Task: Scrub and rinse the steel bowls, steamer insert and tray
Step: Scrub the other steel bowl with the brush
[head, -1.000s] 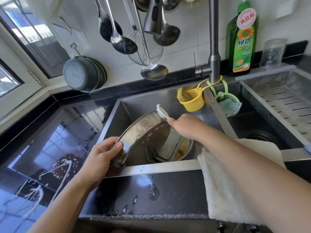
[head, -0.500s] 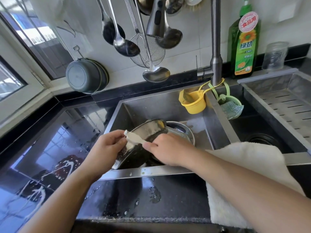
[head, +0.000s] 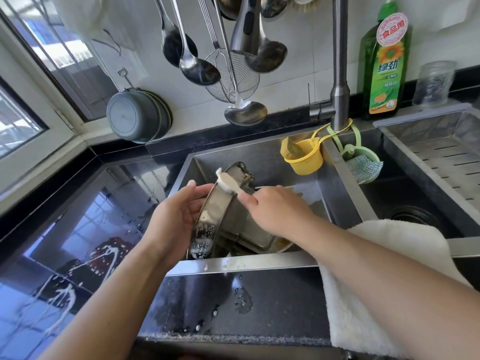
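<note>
Head view: wet black counter [head: 233, 302] fronts the left sink basin [head: 272, 157]. Left hand [head: 174, 219] cups the steamer insert [head: 210, 224], tilted on edge over the basin. Right hand [head: 272, 211] pinches a foamy brush [head: 228, 183] against its rim. Far right, a green bottle [head: 384, 68] reads "绿劲".

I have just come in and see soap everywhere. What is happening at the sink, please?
A person is washing up. The left hand holds a perforated steel steamer insert on edge over the left sink basin. The right hand grips a soapy white brush against its rim. A steel tray lies in the basin below. No water is running.
</note>
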The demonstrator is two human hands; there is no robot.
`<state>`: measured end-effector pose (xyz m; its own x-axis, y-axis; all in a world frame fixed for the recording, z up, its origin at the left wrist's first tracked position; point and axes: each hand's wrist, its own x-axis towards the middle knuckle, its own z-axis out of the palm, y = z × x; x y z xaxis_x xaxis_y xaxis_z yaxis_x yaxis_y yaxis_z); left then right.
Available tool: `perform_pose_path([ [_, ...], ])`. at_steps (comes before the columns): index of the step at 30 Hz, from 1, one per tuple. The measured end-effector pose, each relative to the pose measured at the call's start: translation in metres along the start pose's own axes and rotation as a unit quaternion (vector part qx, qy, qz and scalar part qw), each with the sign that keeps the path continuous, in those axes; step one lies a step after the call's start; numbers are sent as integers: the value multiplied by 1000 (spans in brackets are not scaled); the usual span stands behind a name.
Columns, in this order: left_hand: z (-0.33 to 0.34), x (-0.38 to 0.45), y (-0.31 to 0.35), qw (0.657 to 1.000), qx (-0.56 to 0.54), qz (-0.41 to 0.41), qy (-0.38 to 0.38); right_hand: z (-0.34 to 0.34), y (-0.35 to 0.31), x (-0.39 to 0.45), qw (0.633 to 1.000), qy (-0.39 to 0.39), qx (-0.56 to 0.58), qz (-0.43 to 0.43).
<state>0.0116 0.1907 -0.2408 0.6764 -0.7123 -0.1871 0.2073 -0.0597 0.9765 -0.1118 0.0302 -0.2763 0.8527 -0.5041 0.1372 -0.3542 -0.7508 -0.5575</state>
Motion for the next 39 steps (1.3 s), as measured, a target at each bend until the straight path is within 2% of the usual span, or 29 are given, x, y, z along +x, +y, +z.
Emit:
perform_pose_path([
  [4,-1,1,3,1000,-2,-15,24,24,-18,-18,989,-109,-66,-81],
  [6,-1,-1,4,999,10,-3,32,24,-15,-15,988,-103,-88,-75],
  [9,5,-5,12,995,31,58,70,17,-8,-9,994,-50,-87,-49],
  [11,13,-3,17,985,102,89,104,17,-4,-7,995,-56,-79,-30],
  [13,21,1,17,968,192,107,123,19,0,-6,992,-93,-80,-14],
  [15,24,8,14,956,245,110,116,19,6,-5,990,-110,-89,-4],
  [17,22,14,12,930,323,140,102,12,16,1,990,-111,-89,11],
  [19,19,19,10,886,424,164,90,-5,28,9,993,-91,-68,31],
  [21,16,29,4,841,511,171,55,-27,45,15,995,-32,29,93],
  [23,19,45,-6,784,600,153,-43,-43,64,18,987,31,101,122],
  [25,29,62,-20,707,674,132,-170,-46,78,18,982,43,126,136],
  [28,39,92,-49,557,768,85,-304,-39,85,20,979,21,139,150],
  [29,39,103,-61,493,803,73,-326,-36,87,21,978,14,141,155],
  [31,30,118,-81,345,865,83,-354,-34,86,23,978,7,141,157],
  [32,26,124,-89,285,882,99,-362,-34,87,24,978,9,142,155],
  [33,23,126,-94,247,888,118,-369,-34,87,25,978,8,143,155],
  [35,20,129,-98,211,881,170,-387,-32,86,26,978,5,143,152],
  [37,20,130,-96,197,869,210,-402,-31,85,26,980,8,132,149],
  [38,19,131,-90,214,865,213,-400,-32,84,25,981,13,127,148],
  [39,18,131,-82,251,859,210,-393,-33,83,25,981,19,124,146],
])
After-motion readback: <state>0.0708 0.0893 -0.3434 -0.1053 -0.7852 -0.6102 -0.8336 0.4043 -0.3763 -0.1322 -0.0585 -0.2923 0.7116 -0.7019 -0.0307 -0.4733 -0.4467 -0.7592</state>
